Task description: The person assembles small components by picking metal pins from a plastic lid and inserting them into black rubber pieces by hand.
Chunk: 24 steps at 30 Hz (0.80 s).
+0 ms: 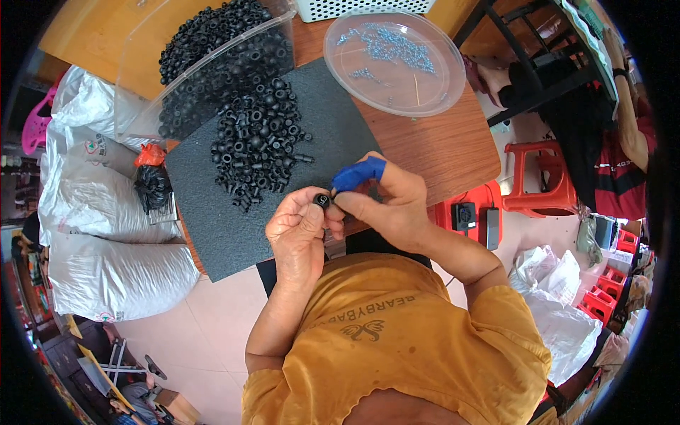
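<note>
I pinch a small black rubber part (322, 200) between my left hand (301, 237) and right hand (386, 202), both clamped on it above the grey mat (212, 212).

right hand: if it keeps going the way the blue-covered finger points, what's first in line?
The right hand points left across the picture. Its blue-covered fingertip already sits by the small black part pinched with the left hand. Past that, probably the pile of black parts on the dark mat; depth unclear.
</note>
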{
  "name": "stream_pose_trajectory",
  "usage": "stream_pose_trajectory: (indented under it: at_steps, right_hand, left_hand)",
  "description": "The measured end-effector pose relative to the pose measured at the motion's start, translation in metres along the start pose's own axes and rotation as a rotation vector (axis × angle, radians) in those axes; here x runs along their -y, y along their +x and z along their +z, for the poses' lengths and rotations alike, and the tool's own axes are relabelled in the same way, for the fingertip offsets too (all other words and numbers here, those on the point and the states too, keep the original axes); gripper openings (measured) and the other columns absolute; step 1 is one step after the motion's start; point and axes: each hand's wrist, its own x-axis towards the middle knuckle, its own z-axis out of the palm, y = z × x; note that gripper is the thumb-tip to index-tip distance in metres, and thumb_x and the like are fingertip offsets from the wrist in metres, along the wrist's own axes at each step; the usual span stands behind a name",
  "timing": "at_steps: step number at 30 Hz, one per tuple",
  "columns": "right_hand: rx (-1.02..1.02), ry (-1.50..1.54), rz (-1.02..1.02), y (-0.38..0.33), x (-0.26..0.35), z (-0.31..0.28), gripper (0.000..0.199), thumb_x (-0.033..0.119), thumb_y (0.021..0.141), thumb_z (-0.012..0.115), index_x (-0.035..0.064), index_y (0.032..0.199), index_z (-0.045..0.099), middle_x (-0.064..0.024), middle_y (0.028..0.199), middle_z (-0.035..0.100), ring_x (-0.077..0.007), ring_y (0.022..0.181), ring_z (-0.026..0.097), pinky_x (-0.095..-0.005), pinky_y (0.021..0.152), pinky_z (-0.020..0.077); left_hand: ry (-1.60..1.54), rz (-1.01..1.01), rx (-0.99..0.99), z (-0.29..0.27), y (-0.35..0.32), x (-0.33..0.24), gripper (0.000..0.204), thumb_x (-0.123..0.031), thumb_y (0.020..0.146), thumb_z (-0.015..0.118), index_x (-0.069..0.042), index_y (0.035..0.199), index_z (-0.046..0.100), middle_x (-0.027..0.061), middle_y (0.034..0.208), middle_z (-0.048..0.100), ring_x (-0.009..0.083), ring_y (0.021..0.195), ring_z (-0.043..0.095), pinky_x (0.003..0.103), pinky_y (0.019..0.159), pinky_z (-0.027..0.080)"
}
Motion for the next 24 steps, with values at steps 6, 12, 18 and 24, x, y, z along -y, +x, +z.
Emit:
stream_pose_trajectory:
  at_steps: [6,12,18,24]
  right_hand:
    - [-0.049,0.141,0.086,-0.005,-0.001,0.006,0.017,-0.002,0.073,0.066,0.0033,0.089,0.063,-0.0038,0.075,0.054,-0.0100,0.064,0.056,-0.0229,0.056,0.0444]
    - [-0.041,0.058,0.002,-0.006,-0.005,0.004,0.017,-0.002,0.074,0.066,0.0040,0.089,0.062,-0.0037,0.076,0.053,-0.0111,0.065,0.057,-0.0231,0.056,0.0449]
    - [-0.048,0.053,-0.006,-0.008,-0.005,0.004,0.017,-0.002,0.074,0.066,0.0045,0.089,0.062,-0.0037,0.076,0.054,-0.0110,0.066,0.058,-0.0236,0.056,0.0457]
    - [-0.052,0.032,-0.059,-0.009,-0.005,0.005,0.016,-0.003,0.074,0.066,0.0040,0.088,0.061,-0.0033,0.078,0.055,-0.0104,0.067,0.058,-0.0228,0.057,0.0461]
  left_hand:
    - [0.028,-0.006,-0.009,0.006,-0.002,-0.002,0.020,-0.008,0.086,0.058,0.005,0.102,0.054,0.0129,0.078,0.063,0.0170,0.060,0.060,0.026,0.053,0.049]
    - [0.110,-0.008,-0.032,0.010,-0.006,-0.004,0.020,-0.008,0.087,0.057,0.004,0.103,0.055,0.0124,0.079,0.065,0.0153,0.061,0.061,0.026,0.053,0.049]
    - [0.114,-0.038,-0.040,0.010,-0.007,-0.006,0.020,-0.009,0.087,0.057,0.004,0.103,0.055,0.0127,0.079,0.065,0.0151,0.061,0.061,0.025,0.053,0.049]
    - [0.085,-0.097,-0.022,0.009,-0.007,-0.010,0.019,-0.007,0.087,0.056,0.004,0.103,0.055,0.0150,0.078,0.065,0.0167,0.060,0.061,0.027,0.052,0.049]
